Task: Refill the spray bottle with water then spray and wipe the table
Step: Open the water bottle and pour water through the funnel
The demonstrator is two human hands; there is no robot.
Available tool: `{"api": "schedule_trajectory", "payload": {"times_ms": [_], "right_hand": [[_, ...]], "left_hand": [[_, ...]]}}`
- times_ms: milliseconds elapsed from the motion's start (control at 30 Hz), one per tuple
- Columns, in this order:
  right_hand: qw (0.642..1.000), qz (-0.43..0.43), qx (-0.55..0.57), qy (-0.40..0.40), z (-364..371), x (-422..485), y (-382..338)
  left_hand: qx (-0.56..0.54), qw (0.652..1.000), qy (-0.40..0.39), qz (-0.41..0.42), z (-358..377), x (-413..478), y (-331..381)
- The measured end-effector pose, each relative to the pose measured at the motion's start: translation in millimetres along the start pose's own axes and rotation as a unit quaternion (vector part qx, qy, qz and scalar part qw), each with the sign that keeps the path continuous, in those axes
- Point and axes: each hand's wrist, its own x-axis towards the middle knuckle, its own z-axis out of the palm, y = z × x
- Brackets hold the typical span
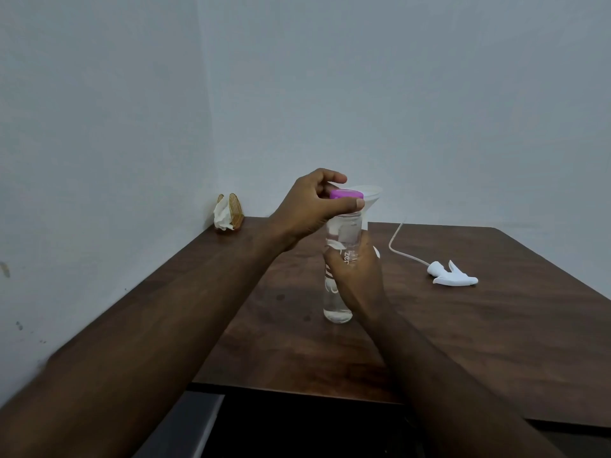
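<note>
A clear water bottle point(337, 305) stands upright on the dark wooden table point(479, 342), with water in it. My right hand point(358, 276) grips its body from the right side. My left hand point(310, 209) pinches the pink cap point(347, 194) on top of the bottle between thumb and fingers. Directly behind the bottle a white funnel point(372, 193) shows; what it sits in is hidden. The white spray head point(454, 277) with its long dip tube point(396, 241) lies on the table to the right, apart from both hands.
A gold napkin holder point(229, 211) with white tissues stands in the far left corner against the wall. The table's front edge point(297, 390) runs near me, with a dark gap below it. Walls close off the left and back.
</note>
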Motion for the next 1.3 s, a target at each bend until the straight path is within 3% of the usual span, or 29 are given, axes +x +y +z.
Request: {"api": "schedule_trajectory", "payload": {"times_ms": [300, 567, 700, 833, 933, 1033, 1100, 1300], "right_hand": [[1.0, -0.001, -0.006, -0.008, -1, -3, -2], [1.0, 0.018, -0.01, -0.007, -6, -4, -4], [1.0, 0.012, -0.008, 0.01, -9, -4, -4], [1.0, 0.005, -0.003, 0.005, -10, -5, -6], [1.0, 0.002, -0.01, -0.001, -9, -5, -4], [1.0, 0.0, -0.014, -0.002, -9, -5, -2], [1.0, -0.001, -0.016, -0.002, -8, -5, -1], [1.0, -0.008, -0.018, 0.0, -11, -7, -3]], "left_hand": [[0.131, 0.989, 0.07, 0.017, 14, 7, 7], [-0.051, 0.981, 0.153, -0.106, 4, 13, 12], [-0.213, 0.937, 0.144, -0.235, -14, 6, -27], [-0.258, 0.898, 0.091, -0.345, -30, -13, -68], [-0.175, 0.911, 0.112, -0.356, -41, -22, -91], [0.064, 0.939, 0.083, -0.327, -48, -30, -106], [0.188, 0.933, 0.04, -0.304, -51, -33, -115], [0.324, 0.9, -0.033, -0.289, -53, -36, -137]]}}
